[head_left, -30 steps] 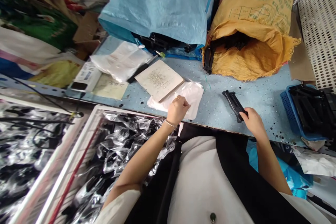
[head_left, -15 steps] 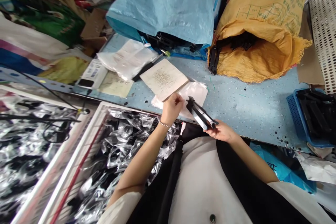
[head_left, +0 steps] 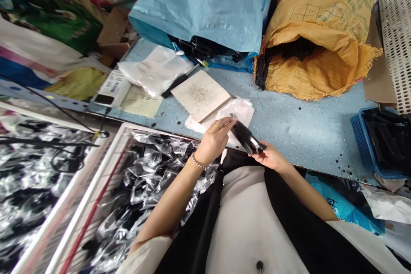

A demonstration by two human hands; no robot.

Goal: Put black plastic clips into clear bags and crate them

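Note:
In my right hand (head_left: 269,156) is a slim black piece with long parallel bars (head_left: 245,137), gripped at its near end and slanting up to the left. Light glints near that end, and blur hides its details. My left hand (head_left: 215,139) has its thumb and fingers pinched together at the piece's far end. Whatever sits between those fingertips is too small to make out. Beneath both hands lies a white plastic bag (head_left: 242,111), partly under a pale square board (head_left: 202,94) with a patch of small grains or specks on top.
A blue woven sack (head_left: 205,8) and a yellow woven sack (head_left: 321,64) lie at the back, black parts showing in their mouths. A blue basket (head_left: 359,137) of black parts stands right. Clear bags (head_left: 154,68) lie left. Bagged black items (head_left: 150,171) fill a white-framed rack below.
My left hand has moved right and slightly up, bringing its fingertips to the far end of the black piece. The piece has turned in my right hand, its bars now looking closer together.

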